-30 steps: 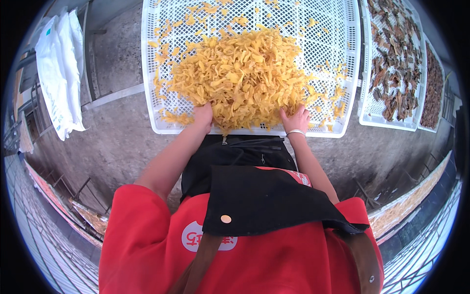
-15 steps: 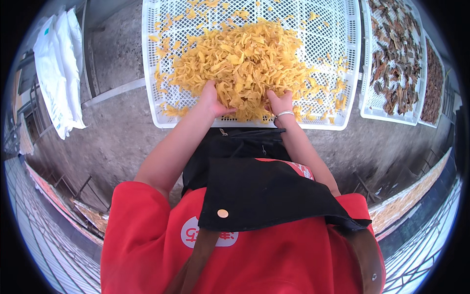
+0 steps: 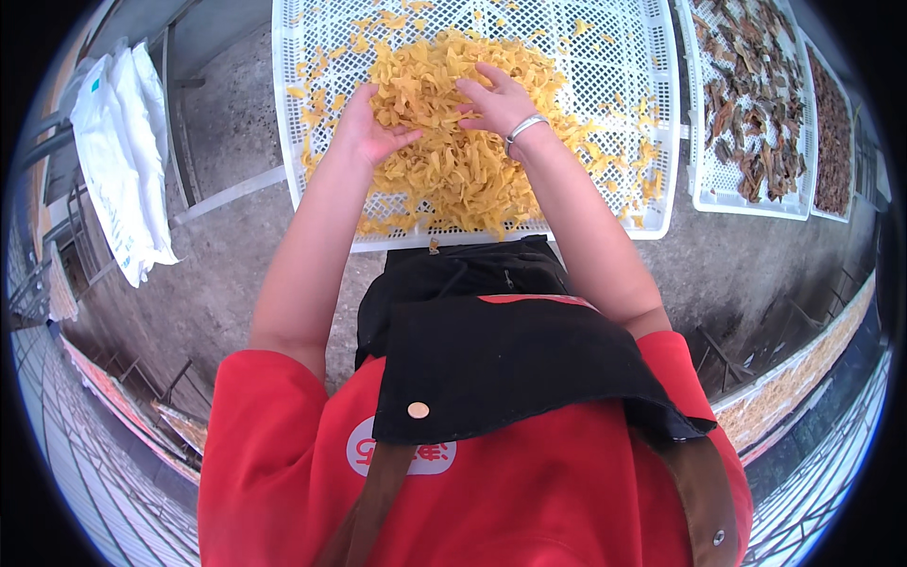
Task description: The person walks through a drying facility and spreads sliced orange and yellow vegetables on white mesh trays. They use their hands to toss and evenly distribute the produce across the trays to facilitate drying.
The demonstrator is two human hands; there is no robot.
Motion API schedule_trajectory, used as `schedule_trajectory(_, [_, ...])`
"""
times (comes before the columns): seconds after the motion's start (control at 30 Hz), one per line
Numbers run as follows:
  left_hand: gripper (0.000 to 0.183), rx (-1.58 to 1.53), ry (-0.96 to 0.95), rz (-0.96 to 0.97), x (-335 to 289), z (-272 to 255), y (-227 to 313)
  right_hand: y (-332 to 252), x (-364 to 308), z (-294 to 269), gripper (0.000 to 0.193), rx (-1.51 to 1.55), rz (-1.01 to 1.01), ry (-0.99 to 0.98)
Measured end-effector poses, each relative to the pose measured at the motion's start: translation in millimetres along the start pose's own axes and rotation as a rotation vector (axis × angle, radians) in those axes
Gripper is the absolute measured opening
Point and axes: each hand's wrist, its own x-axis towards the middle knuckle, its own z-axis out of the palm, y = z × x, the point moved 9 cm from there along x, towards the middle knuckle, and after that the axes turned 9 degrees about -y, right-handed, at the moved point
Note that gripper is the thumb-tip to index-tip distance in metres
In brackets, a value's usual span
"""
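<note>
Bare left hand [image 3: 367, 134] and braceleted right hand [image 3: 504, 104] now work farther up the yellow curled-strip heap [image 3: 468, 180], fingers spread, no firm grip apparent.

There are two hands, one left [image 3: 364, 134] and one right [image 3: 508, 106]. Three white trays lie in the scene: one in the middle [image 3: 282, 113], two at the right [image 3: 751, 207] [image 3: 831, 217]. One yellow heap [image 3: 472, 175] sits in the middle one, its pieces uncountable. One black apron [image 3: 510, 369] carries one large button [image 3: 418, 410].
</note>
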Motion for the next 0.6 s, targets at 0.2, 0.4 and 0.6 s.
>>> schedule_trajectory(0.2, [0.062, 0.442, 0.282, 0.077, -27, -141, -59, 109, -81, -144, 0.047, -0.463, 0.088, 0.512])
schedule_trajectory(0.4, [0.050, 0.836, 0.039, -0.320, 27, -149, -175, 232, -70, -81, 0.067, -0.782, 0.394, 0.318])
schedule_trajectory(0.6, [0.053, 0.301, 0.246, -0.438, 12, -92, -182, 269, -47, -45, 0.055, 0.089, 0.415, 0.345])
